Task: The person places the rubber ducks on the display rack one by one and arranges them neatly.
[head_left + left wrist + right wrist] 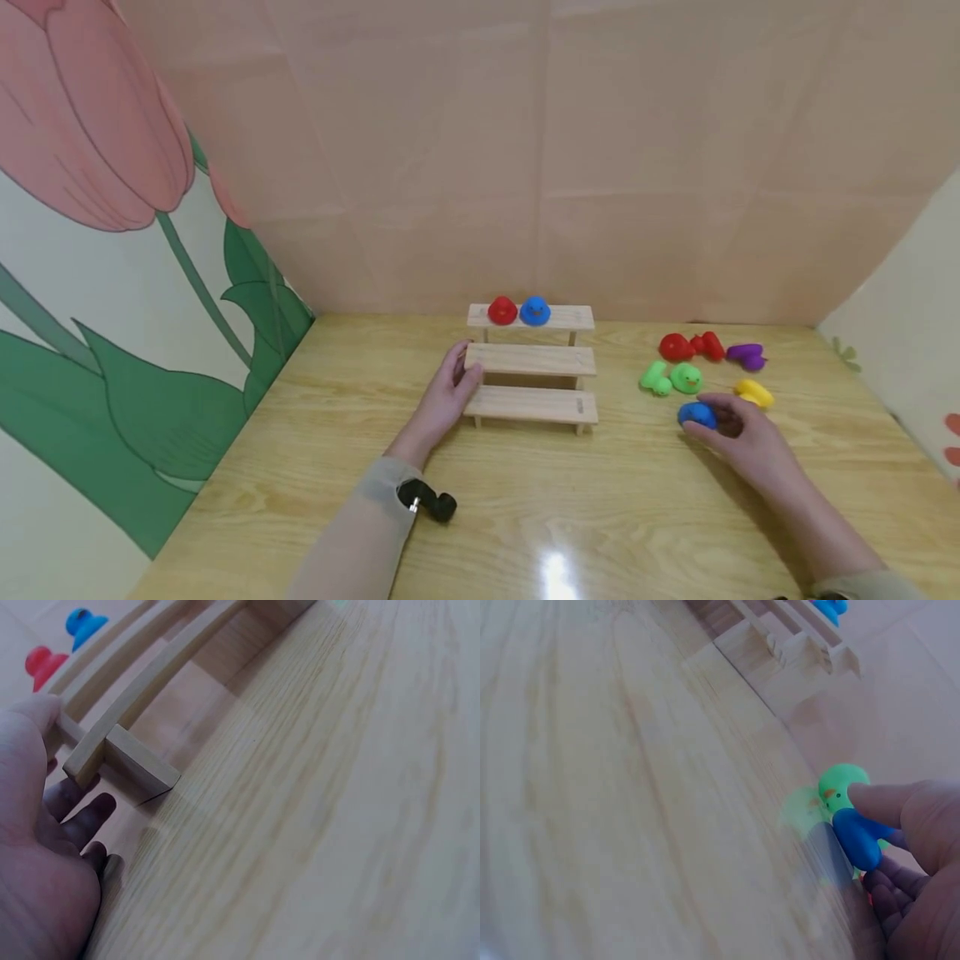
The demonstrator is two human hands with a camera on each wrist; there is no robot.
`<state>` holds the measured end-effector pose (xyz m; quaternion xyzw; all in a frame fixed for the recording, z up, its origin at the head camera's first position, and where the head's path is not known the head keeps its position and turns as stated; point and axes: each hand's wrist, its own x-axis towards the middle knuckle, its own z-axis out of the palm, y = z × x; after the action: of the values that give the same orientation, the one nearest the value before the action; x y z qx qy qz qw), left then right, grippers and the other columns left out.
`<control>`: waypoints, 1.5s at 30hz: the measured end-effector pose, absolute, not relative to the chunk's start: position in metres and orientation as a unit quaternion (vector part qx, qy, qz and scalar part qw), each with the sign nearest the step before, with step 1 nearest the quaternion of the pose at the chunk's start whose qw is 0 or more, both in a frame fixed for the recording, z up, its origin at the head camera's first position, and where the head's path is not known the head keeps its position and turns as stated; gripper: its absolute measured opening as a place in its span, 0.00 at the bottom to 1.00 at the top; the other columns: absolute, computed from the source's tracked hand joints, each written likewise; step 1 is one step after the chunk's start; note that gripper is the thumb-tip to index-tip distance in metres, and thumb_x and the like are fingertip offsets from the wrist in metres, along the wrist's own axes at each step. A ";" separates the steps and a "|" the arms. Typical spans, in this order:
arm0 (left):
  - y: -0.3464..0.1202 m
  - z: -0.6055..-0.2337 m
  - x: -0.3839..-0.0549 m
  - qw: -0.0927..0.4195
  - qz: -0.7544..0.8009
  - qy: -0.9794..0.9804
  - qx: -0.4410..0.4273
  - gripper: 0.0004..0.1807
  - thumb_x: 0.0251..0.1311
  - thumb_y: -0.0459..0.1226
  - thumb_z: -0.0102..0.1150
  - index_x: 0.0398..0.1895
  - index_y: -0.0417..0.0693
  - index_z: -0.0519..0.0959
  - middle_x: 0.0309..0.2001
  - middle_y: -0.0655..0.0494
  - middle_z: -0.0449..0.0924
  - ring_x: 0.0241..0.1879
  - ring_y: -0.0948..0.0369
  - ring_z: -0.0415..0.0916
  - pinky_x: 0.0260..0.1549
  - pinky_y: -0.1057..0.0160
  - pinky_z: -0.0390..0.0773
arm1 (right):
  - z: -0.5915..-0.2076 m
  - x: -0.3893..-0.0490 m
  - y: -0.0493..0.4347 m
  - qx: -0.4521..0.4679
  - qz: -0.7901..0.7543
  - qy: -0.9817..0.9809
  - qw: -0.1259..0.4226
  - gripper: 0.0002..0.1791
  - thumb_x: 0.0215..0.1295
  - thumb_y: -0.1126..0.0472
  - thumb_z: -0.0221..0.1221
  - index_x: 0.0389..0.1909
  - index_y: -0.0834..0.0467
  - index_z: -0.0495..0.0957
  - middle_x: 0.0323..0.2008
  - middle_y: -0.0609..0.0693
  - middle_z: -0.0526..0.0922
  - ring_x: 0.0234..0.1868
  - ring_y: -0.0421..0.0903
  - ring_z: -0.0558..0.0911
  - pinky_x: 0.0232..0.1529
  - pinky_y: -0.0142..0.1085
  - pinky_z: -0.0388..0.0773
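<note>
Toward the right of the desk (600, 492): right hand (753, 442), grip narrow, pinching a blue toy duck (696, 415); whether it touches the wood, cannot tell. Left hand (441, 397) holds the left end of the three-tier wooden stand (531, 403); red duck (502, 312) and second blue duck (536, 312) on top tier. Risks: off-centre pinch could let the duck slip; trailing fingers might knock the yellow duck (755, 393); a left-hand jolt, topple the pair.
</note>
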<state>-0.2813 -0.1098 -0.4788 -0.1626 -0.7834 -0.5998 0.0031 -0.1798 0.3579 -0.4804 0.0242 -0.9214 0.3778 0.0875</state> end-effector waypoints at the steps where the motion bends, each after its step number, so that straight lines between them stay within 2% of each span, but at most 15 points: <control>1: -0.110 -0.479 -0.282 0.003 -0.600 -0.783 -0.164 0.36 0.87 0.55 0.52 0.89 0.58 0.57 0.82 0.43 0.67 0.81 0.48 0.65 0.81 0.46 0.62 | -0.480 -0.180 0.357 0.021 0.377 -0.922 0.087 0.32 0.77 0.50 0.72 0.72 0.66 0.77 0.57 0.66 0.86 0.44 0.32 0.79 0.41 0.19 0.74; 5: -0.110 -0.478 -0.282 0.002 -0.606 -0.778 -0.167 0.35 0.87 0.54 0.53 0.89 0.57 0.57 0.82 0.43 0.68 0.80 0.47 0.66 0.80 0.45 0.63 | -0.478 -0.181 0.357 0.013 0.374 -0.924 0.081 0.33 0.78 0.48 0.71 0.72 0.65 0.76 0.58 0.65 0.85 0.45 0.34 0.79 0.42 0.20 0.74; 12: -0.111 -0.477 -0.282 0.007 -0.604 -0.781 -0.159 0.35 0.87 0.53 0.53 0.89 0.57 0.58 0.82 0.42 0.67 0.80 0.47 0.65 0.81 0.45 0.62 | -0.476 -0.182 0.355 0.012 0.376 -0.923 0.085 0.34 0.78 0.45 0.70 0.72 0.63 0.77 0.58 0.63 0.86 0.45 0.27 0.77 0.43 0.21 0.74; 21: -0.108 -0.477 -0.279 0.000 -0.599 -0.784 -0.163 0.36 0.86 0.55 0.53 0.89 0.58 0.57 0.83 0.43 0.65 0.81 0.47 0.63 0.81 0.45 0.62 | -0.475 -0.173 0.355 -0.002 0.396 -0.913 0.097 0.29 0.76 0.46 0.72 0.66 0.61 0.80 0.55 0.60 0.88 0.43 0.24 0.79 0.43 0.19 0.74; 25: -0.108 -0.478 -0.277 0.002 -0.602 -0.782 -0.162 0.37 0.86 0.54 0.53 0.89 0.56 0.57 0.83 0.43 0.65 0.82 0.46 0.63 0.81 0.44 0.60 | -0.465 -0.169 0.352 0.004 0.400 -0.913 0.084 0.31 0.77 0.46 0.71 0.68 0.63 0.79 0.59 0.62 0.86 0.45 0.22 0.78 0.43 0.19 0.76; 26: -0.108 -0.478 -0.276 0.002 -0.603 -0.781 -0.162 0.37 0.86 0.54 0.53 0.89 0.56 0.57 0.83 0.43 0.65 0.82 0.46 0.63 0.81 0.44 0.60 | -0.461 -0.169 0.350 0.006 0.401 -0.913 0.080 0.31 0.77 0.46 0.70 0.69 0.63 0.78 0.60 0.63 0.85 0.48 0.26 0.80 0.43 0.19 0.77; 32: -0.109 -0.477 -0.277 0.002 -0.603 -0.781 -0.166 0.37 0.87 0.54 0.52 0.90 0.57 0.55 0.84 0.43 0.64 0.82 0.45 0.62 0.81 0.44 0.61 | -0.435 -0.174 0.337 0.034 0.425 -0.900 0.090 0.30 0.78 0.47 0.70 0.70 0.61 0.77 0.63 0.63 0.85 0.52 0.25 0.82 0.45 0.18 0.80; 33: -0.109 -0.477 -0.278 0.002 -0.603 -0.780 -0.166 0.37 0.87 0.55 0.52 0.90 0.58 0.56 0.84 0.43 0.64 0.82 0.46 0.63 0.81 0.44 0.61 | -0.431 -0.175 0.335 0.042 0.431 -0.897 0.092 0.30 0.78 0.48 0.70 0.70 0.60 0.77 0.63 0.62 0.84 0.51 0.21 0.79 0.46 0.18 0.80; 36: -0.110 -0.477 -0.279 0.002 -0.606 -0.777 -0.167 0.36 0.87 0.53 0.52 0.89 0.57 0.56 0.83 0.43 0.65 0.81 0.46 0.64 0.80 0.44 0.62 | -0.420 -0.181 0.324 0.059 0.445 -0.890 0.085 0.29 0.78 0.48 0.70 0.70 0.59 0.78 0.64 0.61 0.84 0.52 0.24 0.81 0.48 0.19 0.81; 40: -0.109 -0.478 -0.279 -0.001 -0.609 -0.777 -0.161 0.36 0.87 0.54 0.53 0.89 0.58 0.57 0.83 0.44 0.65 0.81 0.47 0.64 0.81 0.45 0.62 | -0.411 -0.188 0.309 0.075 0.452 -0.885 0.082 0.29 0.78 0.48 0.70 0.70 0.59 0.78 0.64 0.59 0.83 0.56 0.33 0.85 0.50 0.19 0.80; 45: -0.109 -0.480 -0.280 -0.001 -0.613 -0.774 -0.155 0.36 0.86 0.54 0.54 0.89 0.59 0.58 0.83 0.44 0.65 0.81 0.47 0.64 0.81 0.45 0.62 | -0.408 -0.195 0.298 0.085 0.463 -0.878 0.086 0.29 0.78 0.51 0.70 0.72 0.59 0.77 0.64 0.60 0.84 0.57 0.33 0.84 0.51 0.18 0.79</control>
<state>-0.2800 -0.1091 -0.4798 -0.1548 -0.7745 -0.6134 -0.0005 -0.1952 0.2980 -0.4076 0.0847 -0.8782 0.4628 0.0865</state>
